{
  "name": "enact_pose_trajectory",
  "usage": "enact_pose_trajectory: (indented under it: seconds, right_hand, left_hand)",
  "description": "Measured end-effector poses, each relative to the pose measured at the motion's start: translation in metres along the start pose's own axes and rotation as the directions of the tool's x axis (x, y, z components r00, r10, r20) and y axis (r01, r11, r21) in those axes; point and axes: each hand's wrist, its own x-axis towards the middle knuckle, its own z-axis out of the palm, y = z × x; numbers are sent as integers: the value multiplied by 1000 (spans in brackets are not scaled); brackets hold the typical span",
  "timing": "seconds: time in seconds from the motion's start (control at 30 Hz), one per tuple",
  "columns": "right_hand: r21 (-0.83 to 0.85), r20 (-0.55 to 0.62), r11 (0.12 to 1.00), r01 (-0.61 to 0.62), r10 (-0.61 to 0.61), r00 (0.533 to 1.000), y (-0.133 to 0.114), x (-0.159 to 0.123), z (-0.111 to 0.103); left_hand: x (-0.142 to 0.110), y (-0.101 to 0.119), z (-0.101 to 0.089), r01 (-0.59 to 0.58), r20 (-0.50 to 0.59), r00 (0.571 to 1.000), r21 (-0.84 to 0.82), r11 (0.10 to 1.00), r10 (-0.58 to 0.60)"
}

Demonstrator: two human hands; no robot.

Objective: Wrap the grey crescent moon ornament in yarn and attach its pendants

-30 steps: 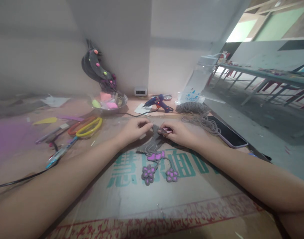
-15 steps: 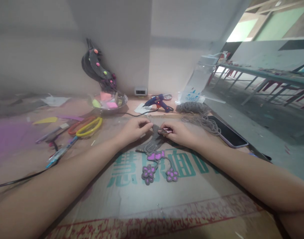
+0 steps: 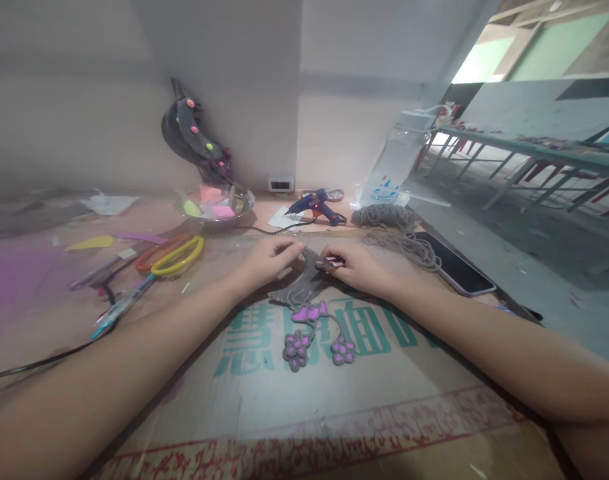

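Note:
A grey cord ornament lies on the cardboard sheet, with a purple bow and two purple felt flowers dangling toward me. My left hand pinches the ornament's top edge with closed fingers. My right hand is closed too, pinching a small pink-and-dark piece against the same top part. Both forearms rest on the table.
Yellow and orange scissors and pens lie to the left. A bowl of coloured bits, a blue glue gun, a heap of grey cord, a phone and a plastic bottle stand behind.

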Motion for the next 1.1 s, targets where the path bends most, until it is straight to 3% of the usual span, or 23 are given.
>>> enact_pose_trajectory:
  seconds: [0.17,0.53,0.8,0.97,1.1]
  right_hand:
    - [-15,5,1000,-9,9,1000,-1,0,-1]
    - [-47,19,999,3,-2,1000,-9,-2,-7]
    - [-25,17,999,-21,21,1000,-13,-1,-8]
    - [-17,6,998,-58,58,998,-10,-1,-8]
    - [-13,-18,993,-115,114,993,-9,0,-10]
  left_hand:
    - [0,6,-1,6,2,1000,53,999,-6]
    - [1,-1,1,50,-49,997,-22,999,-51]
    - [0,2,1,-9,-172,985,21,1000,13]
    - [-1,0,0,-59,-197,978,71,996,72]
    - [0,1,-1,-29,-187,982,75,997,42]
